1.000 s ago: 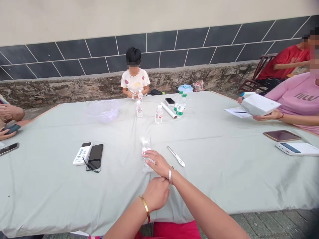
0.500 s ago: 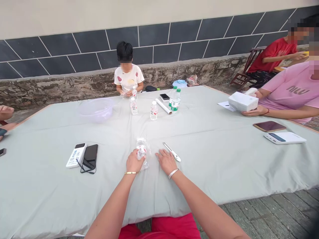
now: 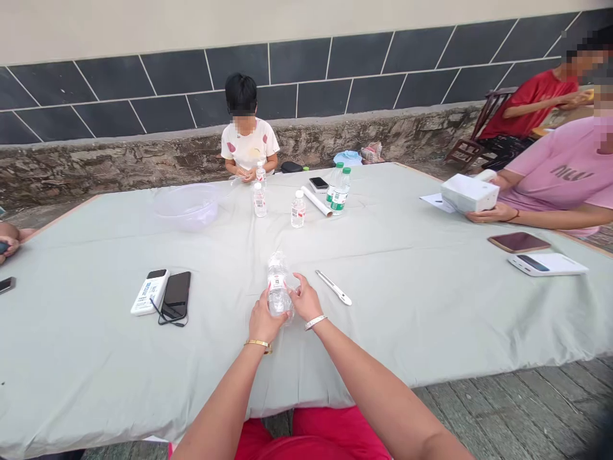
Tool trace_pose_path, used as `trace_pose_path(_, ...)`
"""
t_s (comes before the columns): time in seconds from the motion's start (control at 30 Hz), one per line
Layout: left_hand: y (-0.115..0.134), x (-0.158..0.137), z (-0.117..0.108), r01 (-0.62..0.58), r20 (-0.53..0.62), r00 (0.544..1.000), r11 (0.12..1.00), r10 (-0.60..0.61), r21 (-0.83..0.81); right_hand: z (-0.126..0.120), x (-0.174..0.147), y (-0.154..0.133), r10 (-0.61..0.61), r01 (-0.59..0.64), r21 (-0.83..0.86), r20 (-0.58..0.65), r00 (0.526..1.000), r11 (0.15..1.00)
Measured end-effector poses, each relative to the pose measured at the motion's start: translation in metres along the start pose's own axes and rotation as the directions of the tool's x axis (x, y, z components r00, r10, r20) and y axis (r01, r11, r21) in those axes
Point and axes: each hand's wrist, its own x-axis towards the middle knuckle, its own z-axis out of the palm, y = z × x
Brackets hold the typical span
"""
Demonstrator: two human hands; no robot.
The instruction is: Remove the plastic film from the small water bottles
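A small clear water bottle [image 3: 278, 284] with a white and red label lies within loose clear plastic film [image 3: 290, 281], in front of me. My left hand [image 3: 265, 319] is closed around its lower left side. On the bottle's other side, my right hand [image 3: 305, 299] has thumb and forefinger bent together at the film; the exact pinch is hard to see. Just right of that hand lies a white utility knife [image 3: 334, 287], touched by neither hand.
Several more bottles [image 3: 297, 209] stand farther back, beside a white roll [image 3: 317, 201] and a translucent basin [image 3: 186, 207]. Left are a power bank [image 3: 149, 294] and a phone [image 3: 176, 295]. A person [image 3: 249, 144] sits opposite; another at right holds a white box [image 3: 469, 193].
My right hand has left the cloth beside the knife and come to the bottle's film. The left hand still holds the bottle, now tilted slightly differently.
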Motion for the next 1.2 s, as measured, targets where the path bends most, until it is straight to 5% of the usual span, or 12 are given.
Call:
trace_pose_path(0.27, 0.004, 0.017, -0.002, 0.023, 0.009, 1.000, 1.000, -0.023, -0.009, -0.019, -0.011, 0.042, 0.119, -0.102, -0.385, 0.020, 0.993, 0.917)
trace_pose_path(0.43, -0.017, 0.019, -0.028, 0.123, -0.019, 0.992, 0.987, -0.126, -0.103, -0.020, -0.007, 0.042, 0.116, -0.072, -0.512, 0.054, 0.992, 0.856)
trace_pose_path(0.6, -0.035, 0.024, -0.052, 0.223, -0.076, 0.968, 0.957, -0.240, -0.186, -0.027, -0.005, 0.033, -0.003, 0.040, -0.601, 0.063, 0.998, 0.798)
trace_pose_path(0.77, -0.029, 0.027, -0.046, 0.131, -0.165, 0.978, 0.991, -0.128, 0.009, -0.040, -0.006, 0.012, -0.212, 0.215, -0.684, 0.090, 0.973, 0.697)
trace_pose_path(0.9, -0.038, 0.026, -0.046, 0.127, -0.194, 0.974, 0.991, -0.117, 0.038, -0.036, -0.012, -0.015, -0.376, 0.352, -0.641, 0.106, 0.920, 0.682)
trace_pose_path(1.03, -0.050, 0.029, -0.050, 0.194, -0.181, 0.963, 0.979, -0.202, -0.057, -0.008, -0.011, -0.048, -0.471, 0.512, -0.399, 0.204, 0.858, 0.761)
trace_pose_path(1.2, -0.058, 0.034, -0.052, 0.222, -0.189, 0.955, 0.973, -0.230, -0.064, 0.031, 0.004, -0.056, -0.247, 0.281, -0.082, 0.293, 0.924, 0.956)
